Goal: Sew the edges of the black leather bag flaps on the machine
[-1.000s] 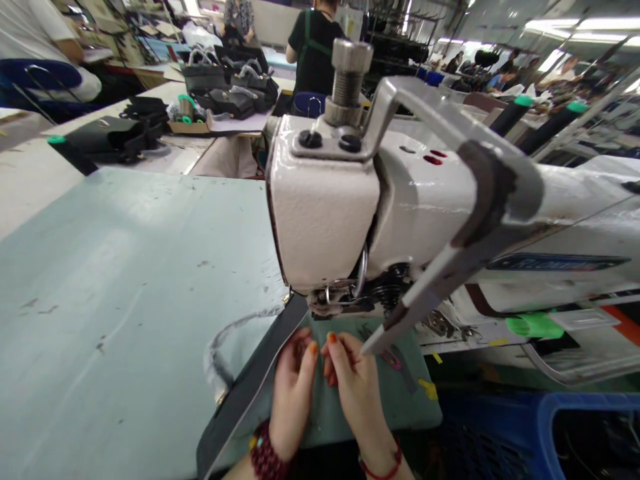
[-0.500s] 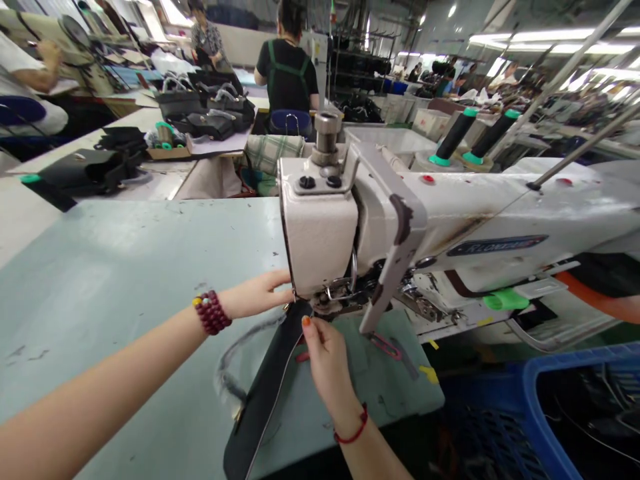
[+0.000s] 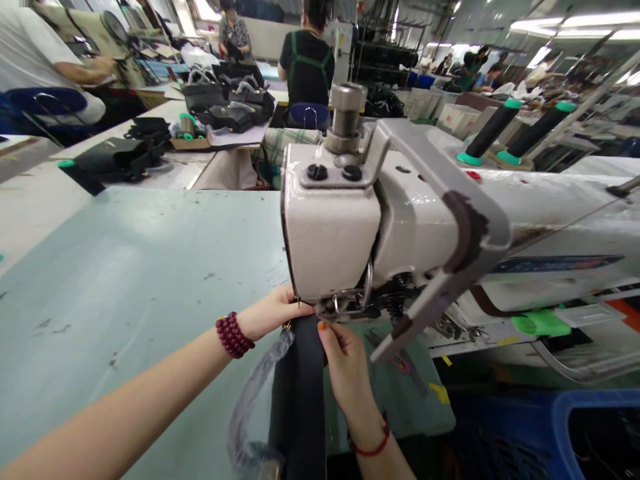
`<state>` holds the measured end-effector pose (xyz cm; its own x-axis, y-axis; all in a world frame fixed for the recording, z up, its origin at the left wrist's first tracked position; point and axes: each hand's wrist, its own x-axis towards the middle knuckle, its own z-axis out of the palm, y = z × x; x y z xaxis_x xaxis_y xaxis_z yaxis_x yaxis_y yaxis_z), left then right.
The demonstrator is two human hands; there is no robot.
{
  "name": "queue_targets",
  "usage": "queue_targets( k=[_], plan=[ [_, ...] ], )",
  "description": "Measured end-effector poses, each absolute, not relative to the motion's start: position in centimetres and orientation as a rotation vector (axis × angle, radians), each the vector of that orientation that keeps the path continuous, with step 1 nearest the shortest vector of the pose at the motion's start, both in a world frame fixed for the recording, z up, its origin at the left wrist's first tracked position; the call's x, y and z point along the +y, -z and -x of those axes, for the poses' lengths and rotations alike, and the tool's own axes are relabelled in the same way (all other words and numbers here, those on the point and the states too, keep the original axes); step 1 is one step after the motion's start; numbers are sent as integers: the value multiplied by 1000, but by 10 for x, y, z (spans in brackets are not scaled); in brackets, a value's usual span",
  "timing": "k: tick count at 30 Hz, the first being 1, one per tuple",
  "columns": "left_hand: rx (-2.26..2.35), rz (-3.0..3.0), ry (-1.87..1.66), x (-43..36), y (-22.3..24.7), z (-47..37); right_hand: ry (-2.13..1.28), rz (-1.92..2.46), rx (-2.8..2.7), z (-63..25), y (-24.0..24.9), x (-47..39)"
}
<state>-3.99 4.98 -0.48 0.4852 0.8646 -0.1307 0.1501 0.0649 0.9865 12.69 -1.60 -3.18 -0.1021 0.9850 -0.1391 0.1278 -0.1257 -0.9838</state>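
A black leather bag piece (image 3: 299, 393) runs from the near edge up under the head of a white sewing machine (image 3: 333, 233). A handle wrapped in clear plastic (image 3: 243, 413) is joined to it by gold-coloured hardware. My left hand (image 3: 267, 313) reaches in from the left, thumb stretched out over the far end of the piece; its other fingertips are hidden behind the machine head. On the near right side, my right hand (image 3: 345, 360) pinches the piece's right edge between thumb and bent fingers, just below the needle area. The needle itself is hidden.
A metal guard (image 3: 440, 280) slants down right of the machine head. Pink-handled scissors (image 3: 400, 363) lie on the pale green table (image 3: 150, 280). A blue basket (image 3: 560, 427) stands at lower right. Black bags (image 3: 225, 100) and co-workers are beyond the table.
The view has come closer and turned left. The bag piece has swung from a slant to nearly straight up and down. Both hands keep their places beside the machine head.
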Motion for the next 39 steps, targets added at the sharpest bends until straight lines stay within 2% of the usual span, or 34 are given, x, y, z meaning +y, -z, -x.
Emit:
queue_targets(
  k=[9,21,27,39],
  plan=[
    [1104,-1258,-647,47,12,41,-1232,1389,-1348,-124,25,-13],
    [1054,-1301,-632,49,2,40,-1244,1357,-1334,-123,25,-14],
    [913,-1285,-650,54,13,43,-1243,1356,-1337,-128,26,-14],
    [987,-1152,-701,51,17,40,-1332,1289,-1395,-131,27,-11]
  ],
)
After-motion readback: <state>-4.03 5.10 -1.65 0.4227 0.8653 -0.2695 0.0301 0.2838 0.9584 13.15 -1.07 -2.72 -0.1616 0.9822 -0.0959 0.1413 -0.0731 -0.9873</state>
